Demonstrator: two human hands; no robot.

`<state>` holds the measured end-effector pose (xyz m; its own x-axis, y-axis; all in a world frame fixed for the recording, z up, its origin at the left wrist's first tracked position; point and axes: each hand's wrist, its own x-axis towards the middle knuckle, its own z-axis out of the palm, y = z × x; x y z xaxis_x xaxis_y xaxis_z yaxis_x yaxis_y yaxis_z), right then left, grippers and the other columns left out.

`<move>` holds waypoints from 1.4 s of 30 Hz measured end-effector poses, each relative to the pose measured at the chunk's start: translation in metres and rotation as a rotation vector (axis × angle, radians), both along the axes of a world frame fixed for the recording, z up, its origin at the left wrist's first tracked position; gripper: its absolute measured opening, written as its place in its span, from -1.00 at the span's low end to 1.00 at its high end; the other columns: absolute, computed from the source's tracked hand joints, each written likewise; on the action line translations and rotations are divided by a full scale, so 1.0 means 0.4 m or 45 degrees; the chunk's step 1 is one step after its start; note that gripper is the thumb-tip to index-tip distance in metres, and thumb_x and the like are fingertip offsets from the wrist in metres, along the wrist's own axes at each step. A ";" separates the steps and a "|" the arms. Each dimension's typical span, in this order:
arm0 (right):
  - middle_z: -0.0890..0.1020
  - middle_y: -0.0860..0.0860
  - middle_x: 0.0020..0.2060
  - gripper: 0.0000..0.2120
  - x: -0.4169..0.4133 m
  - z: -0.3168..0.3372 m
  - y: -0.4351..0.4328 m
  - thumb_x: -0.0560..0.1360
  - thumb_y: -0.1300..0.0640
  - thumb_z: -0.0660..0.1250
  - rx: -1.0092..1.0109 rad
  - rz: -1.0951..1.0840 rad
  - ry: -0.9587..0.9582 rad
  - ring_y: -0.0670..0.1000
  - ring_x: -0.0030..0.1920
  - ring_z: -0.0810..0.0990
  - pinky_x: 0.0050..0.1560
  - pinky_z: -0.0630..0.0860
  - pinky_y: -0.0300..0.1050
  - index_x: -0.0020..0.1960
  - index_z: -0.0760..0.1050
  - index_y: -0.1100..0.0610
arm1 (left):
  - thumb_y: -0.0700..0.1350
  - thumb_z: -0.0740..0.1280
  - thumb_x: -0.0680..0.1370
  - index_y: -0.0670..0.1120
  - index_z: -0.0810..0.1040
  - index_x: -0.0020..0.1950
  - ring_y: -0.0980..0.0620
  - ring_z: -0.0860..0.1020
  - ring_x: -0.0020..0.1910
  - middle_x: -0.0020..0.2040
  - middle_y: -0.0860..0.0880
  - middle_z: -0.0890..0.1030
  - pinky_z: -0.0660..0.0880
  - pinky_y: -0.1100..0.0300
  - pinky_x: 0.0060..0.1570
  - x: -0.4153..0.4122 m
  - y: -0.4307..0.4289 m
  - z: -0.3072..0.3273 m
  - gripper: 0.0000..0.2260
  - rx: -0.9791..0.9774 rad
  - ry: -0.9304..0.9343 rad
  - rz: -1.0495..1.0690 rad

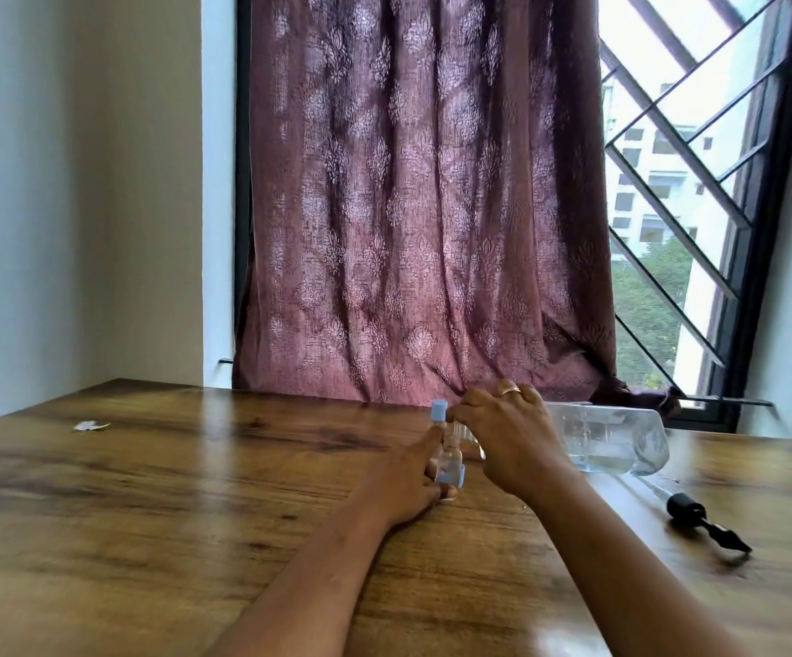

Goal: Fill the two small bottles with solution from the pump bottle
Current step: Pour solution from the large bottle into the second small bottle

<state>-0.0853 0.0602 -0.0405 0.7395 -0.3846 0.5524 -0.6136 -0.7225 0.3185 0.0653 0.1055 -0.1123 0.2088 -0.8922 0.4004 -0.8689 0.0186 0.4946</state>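
Note:
Two small clear bottles with blue caps stand close together mid-table. My left hand (413, 486) grips the nearer small bottle (451, 459) between thumb and fingers, its blue cap low, toward me. My right hand (503, 433), wearing a ring, reaches over from the right, and its curled fingertips pinch the blue cap of the farther, upright small bottle (440, 412). The large clear pump bottle (621, 441) lies on its side just right of that hand, with its neck hidden beneath it. Its black pump head with tube (690, 512) lies loose on the table.
The wooden table (194, 490) ends at a curtained window behind the bottles. A small scrap of paper (90, 425) lies at the far left. A white wall rises at the left.

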 end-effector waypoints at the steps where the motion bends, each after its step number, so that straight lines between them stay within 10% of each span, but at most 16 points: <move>1: 0.50 -0.17 0.18 -0.54 0.000 0.001 0.001 0.43 0.18 0.38 -0.001 0.001 -0.001 0.08 0.23 0.42 0.25 0.28 -0.02 0.27 0.41 -0.15 | 0.00 0.43 0.42 0.19 0.14 0.45 -0.02 0.63 -0.03 0.05 0.00 0.65 0.55 -0.03 0.06 0.000 0.000 0.000 -0.31 0.001 0.014 -0.008; 33: 0.49 -0.16 0.19 -0.50 -0.008 0.013 0.022 0.44 0.28 0.25 0.013 0.017 -0.009 0.09 0.24 0.40 0.25 0.26 -0.03 0.28 0.41 -0.13 | 0.01 0.42 0.45 0.17 0.12 0.51 0.03 0.59 0.09 0.15 0.01 0.63 0.45 0.20 0.07 -0.008 0.015 0.014 -0.29 0.027 -0.030 0.031; 42: 0.49 -0.16 0.18 -0.48 -0.007 0.010 0.021 0.43 0.31 0.25 0.006 0.023 -0.013 0.08 0.21 0.41 0.25 0.26 -0.04 0.29 0.40 -0.14 | -0.01 0.45 0.44 0.06 0.48 0.26 0.10 0.61 0.01 0.10 0.03 0.66 0.44 0.26 -0.03 -0.011 0.019 0.018 -0.59 0.050 0.027 0.033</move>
<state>-0.0882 0.0686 -0.0364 0.7409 -0.3736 0.5582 -0.6036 -0.7349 0.3092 0.0611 0.1132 -0.1050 0.2401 -0.9015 0.3601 -0.8581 -0.0237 0.5129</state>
